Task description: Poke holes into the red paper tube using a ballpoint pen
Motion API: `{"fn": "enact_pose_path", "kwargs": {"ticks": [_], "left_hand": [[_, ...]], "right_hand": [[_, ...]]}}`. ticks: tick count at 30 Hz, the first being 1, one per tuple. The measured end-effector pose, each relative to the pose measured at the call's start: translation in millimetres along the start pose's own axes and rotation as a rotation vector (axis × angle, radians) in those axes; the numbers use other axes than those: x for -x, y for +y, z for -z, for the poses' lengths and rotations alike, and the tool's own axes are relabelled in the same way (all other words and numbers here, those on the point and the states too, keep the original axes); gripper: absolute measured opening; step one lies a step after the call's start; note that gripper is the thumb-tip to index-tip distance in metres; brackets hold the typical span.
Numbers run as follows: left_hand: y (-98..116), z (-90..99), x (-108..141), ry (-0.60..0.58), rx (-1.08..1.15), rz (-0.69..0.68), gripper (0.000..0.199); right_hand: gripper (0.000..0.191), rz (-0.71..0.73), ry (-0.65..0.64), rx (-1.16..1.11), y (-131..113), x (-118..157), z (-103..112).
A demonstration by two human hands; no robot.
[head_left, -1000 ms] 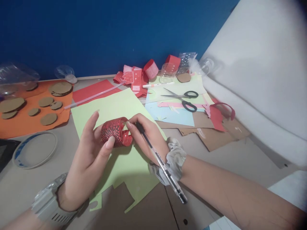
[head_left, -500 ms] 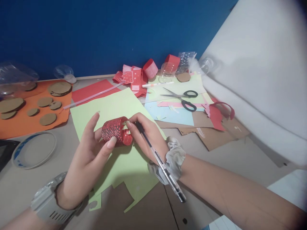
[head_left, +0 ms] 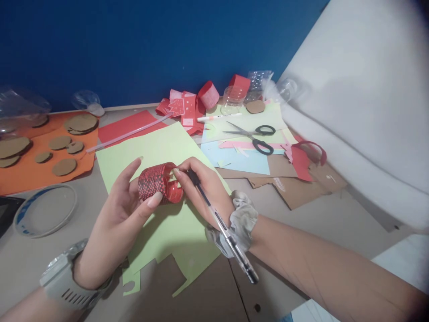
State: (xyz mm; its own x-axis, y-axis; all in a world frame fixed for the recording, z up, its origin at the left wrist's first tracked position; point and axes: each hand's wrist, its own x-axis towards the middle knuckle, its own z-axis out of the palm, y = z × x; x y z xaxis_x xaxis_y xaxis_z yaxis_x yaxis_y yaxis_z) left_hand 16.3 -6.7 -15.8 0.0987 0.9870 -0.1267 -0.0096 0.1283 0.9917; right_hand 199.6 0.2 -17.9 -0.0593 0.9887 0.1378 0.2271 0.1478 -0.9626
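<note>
My left hand [head_left: 125,219] is curled round a red paper ring [head_left: 152,182] with a dark dotted pattern, its thumb pressing the near side. The ring lies on its side, its open end facing right and its shiny red inside showing. At that opening, my right hand [head_left: 204,190] pinches a small pale green piece [head_left: 173,173], mostly hidden by the fingertips. A black-and-clear pen [head_left: 224,230] is also tucked in my right hand, slanting down across the wrist. Both hands are over a large light green paper sheet [head_left: 150,143] with cut-out edges.
Black-handled scissors [head_left: 263,146] lie open on coloured papers at right, near a white marker [head_left: 219,117]. Cardboard discs [head_left: 64,167] rest on orange paper [head_left: 78,176] at left, with a tape roll [head_left: 72,212] nearer. Red paper rings [head_left: 208,95] and clear plastic cups stand by the blue wall.
The red ring has turned slightly, so more of its inside shows. My right fingertips stay at its opening, and the whole view has shifted a little.
</note>
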Motion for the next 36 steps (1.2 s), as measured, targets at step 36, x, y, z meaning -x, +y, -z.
{"fn": "enact_pose_path", "kwargs": {"ticks": [36], "left_hand": [[-2.0, 1.7, 1.9, 0.039, -0.22, -0.121, 0.082]], "right_hand": [[0.031, -0.008, -0.004, -0.004, -3.8, 0.6, 1.4]]}}
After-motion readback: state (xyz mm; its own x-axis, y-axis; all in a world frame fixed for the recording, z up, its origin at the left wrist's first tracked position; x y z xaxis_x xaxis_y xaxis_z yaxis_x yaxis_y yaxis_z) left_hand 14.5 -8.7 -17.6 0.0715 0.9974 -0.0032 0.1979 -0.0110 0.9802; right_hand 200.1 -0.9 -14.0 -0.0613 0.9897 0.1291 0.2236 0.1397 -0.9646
